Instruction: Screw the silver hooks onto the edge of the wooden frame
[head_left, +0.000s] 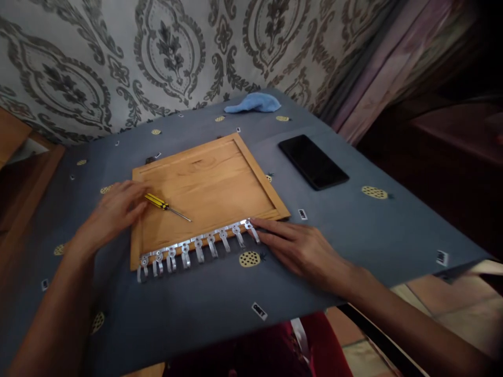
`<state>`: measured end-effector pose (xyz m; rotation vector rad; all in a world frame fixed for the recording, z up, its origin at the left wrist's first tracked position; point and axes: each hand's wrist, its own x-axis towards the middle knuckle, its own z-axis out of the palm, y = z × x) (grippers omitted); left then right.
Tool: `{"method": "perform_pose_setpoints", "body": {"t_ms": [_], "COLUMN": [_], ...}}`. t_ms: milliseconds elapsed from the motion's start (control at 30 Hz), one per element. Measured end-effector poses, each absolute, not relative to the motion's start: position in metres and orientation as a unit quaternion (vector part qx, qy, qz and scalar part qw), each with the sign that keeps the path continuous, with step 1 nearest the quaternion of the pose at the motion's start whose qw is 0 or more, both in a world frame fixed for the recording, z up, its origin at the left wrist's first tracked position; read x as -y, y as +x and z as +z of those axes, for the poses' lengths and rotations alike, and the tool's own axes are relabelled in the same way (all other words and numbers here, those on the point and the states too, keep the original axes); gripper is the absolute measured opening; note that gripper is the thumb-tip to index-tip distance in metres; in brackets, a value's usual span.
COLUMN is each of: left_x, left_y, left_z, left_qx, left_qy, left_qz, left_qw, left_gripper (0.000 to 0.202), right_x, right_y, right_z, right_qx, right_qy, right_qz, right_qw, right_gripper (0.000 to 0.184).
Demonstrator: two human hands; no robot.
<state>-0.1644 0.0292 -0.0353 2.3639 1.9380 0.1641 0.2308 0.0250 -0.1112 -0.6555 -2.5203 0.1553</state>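
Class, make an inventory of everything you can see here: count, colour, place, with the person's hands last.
Framed board: 1, light brown, on the table
Hook rail: 1, nine hooks, silver, along the board's near edge
Screwdriver: 1, yellow and black handle, on the board's left
Phone: 1, black, right of the board
Cloth: 1, blue, far side
Tablecloth: 1, blue-grey with yellow pineapples, under everything
Small unclear item: 1, dark, beyond the board's far left corner
Patterned backdrop: 1, pale with grey-brown, behind
Clothing: red, bottom edge
Left hand: 1, bare, beside the screwdriver handle
Right hand: 1, bare, fingers at the hook rail's right end
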Motion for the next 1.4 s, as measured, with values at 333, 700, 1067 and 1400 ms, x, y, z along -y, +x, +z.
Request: {"method": "perform_pose_setpoints", "body": {"t_ms": [333,700,1067,1400], "left_x": [0.005,0.0,-0.001,-0.001], "left_y": [-0.003,0.017,0.025,0.027], "left_z": [-0.044,-0.057,-0.059,-0.06], "left_qx": [-0.514,-0.543,-0.567,-0.566], "left_qy": [0.828,0.826,0.806,0.804], "left_qz": [0.114,0.091,0.104,0.114], "left_qw": [0.192,0.123,0.131,0.14], "left_gripper": [0.059,0.074,0.069,0.066], "right_x": [-0.024,-0.024,-0.021,-0.021], "right_y": [0.231,0.228,0.226,0.226], "right_z": [-0.111,-0.107,-0.107,-0.108], "right_qx": [0.933,0.935,0.936,0.936], "right_qy": [-0.248,-0.249,-0.25,-0.251], "right_qz": [0.075,0.072,0.036,0.049], "right_qw": [0.248,0.243,0.247,0.244], "right_gripper": [0.03,0.029,0.032,0.032]}}
